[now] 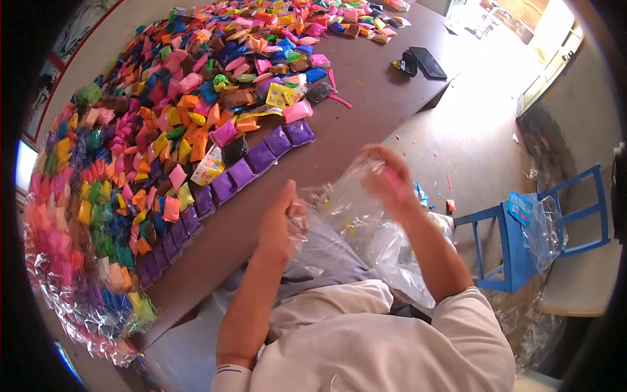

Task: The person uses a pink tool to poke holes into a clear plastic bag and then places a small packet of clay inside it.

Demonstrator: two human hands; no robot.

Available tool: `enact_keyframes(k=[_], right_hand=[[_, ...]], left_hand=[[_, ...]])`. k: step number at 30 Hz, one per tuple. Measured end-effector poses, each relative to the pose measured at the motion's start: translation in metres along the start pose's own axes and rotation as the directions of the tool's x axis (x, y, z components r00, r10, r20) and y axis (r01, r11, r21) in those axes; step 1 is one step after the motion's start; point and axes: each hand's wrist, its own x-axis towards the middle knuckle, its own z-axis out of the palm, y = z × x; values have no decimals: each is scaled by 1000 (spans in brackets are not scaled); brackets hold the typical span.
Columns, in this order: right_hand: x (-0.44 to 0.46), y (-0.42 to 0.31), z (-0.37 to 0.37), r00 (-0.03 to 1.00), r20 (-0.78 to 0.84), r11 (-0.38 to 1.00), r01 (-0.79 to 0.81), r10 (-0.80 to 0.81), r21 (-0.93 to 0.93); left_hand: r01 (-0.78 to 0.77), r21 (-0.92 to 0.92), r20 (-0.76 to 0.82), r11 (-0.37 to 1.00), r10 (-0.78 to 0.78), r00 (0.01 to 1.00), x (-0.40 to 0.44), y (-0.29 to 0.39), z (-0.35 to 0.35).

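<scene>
Above my lap, a crinkled clear plastic bag [336, 206] stretches between my two hands. My left hand [285, 221] is closed on its near side, by the table edge. Over on the other side, my right hand [385, 171] grips the bag's far part, blurred by motion. Something pink [394, 181] shows at the right palm; its kind is too smeared to make out. Along the table edge, nearest my left hand, runs a row of purple packets [261, 155]. Behind them lies a big heap of small colourful packets [189, 81].
The brown table [366, 81] carries a black phone-like slab [428, 63] and a pink-handled tool [340, 100]. More clear plastic [401, 255] lies by my lap. A blue chair [516, 245] with plastic on it stands at the right. Scraps litter the floor [470, 150].
</scene>
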Motion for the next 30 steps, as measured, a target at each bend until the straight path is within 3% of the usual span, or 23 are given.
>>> enact_keyframes(k=[1,2,3,4,5,6,7,8,9,10,11,12,13,15,18,21,22,28,30], right_hand=[[-14,12,24,955,184,925,275,-232,-262],[-29,24,48,824,352,715,562,-443,-417],[-28,14,58,824,335,654,567,-457,-502],[-27,4,69,823,319,588,561,-470,-583],[2,-5,60,850,170,554,464,-499,-692],[4,-5,62,800,227,496,539,-556,-681],[5,-5,64,742,282,433,608,-608,-666],[-22,4,74,563,503,330,813,-656,-480],[-20,27,50,548,568,289,826,-615,-484],[-18,50,26,529,629,249,841,-570,-481],[18,45,-21,693,480,369,706,-538,-604],[54,40,-68,822,307,488,540,-480,-685],[71,-6,-77,903,33,710,358,-428,-606],[42,-71,-65,929,14,561,235,-369,-794],[47,-69,-99,999,33,648,2,36,-762],[35,-73,-97,995,54,538,-2,88,-843],[31,-70,-98,987,46,608,-57,152,-792],[42,-79,-108,901,173,420,-11,398,-907],[41,-75,-114,908,259,672,-33,330,-740]], left_hand=[[46,37,-46,998,-44,998,3,-5,2],[-44,29,-41,999,46,998,5,-13,9],[-133,27,-32,991,134,990,8,-23,21],[-127,-31,-44,991,125,991,7,-20,33],[-122,-89,-57,989,117,992,5,-19,44],[-15,-199,-95,980,-4,995,-13,1,64],[0,-25,-42,1000,-2,999,-1,-4,49],[-3,156,11,988,1,1000,11,-10,34],[-24,324,64,946,4,998,24,-14,19],[-43,189,100,981,25,995,32,-19,16],[-57,36,133,998,52,990,38,-21,19],[-22,-5,-255,1000,20,967,15,1,57],[-51,23,-119,998,53,991,11,1,55],[-132,76,157,988,119,980,5,6,39],[-122,55,85,991,117,989,11,5,45],[-119,117,72,986,111,991,10,8,45],[-125,130,46,984,120,992,11,8,43],[-162,182,-23,970,169,985,19,5,37],[-199,215,0,956,204,979,16,5,41]])
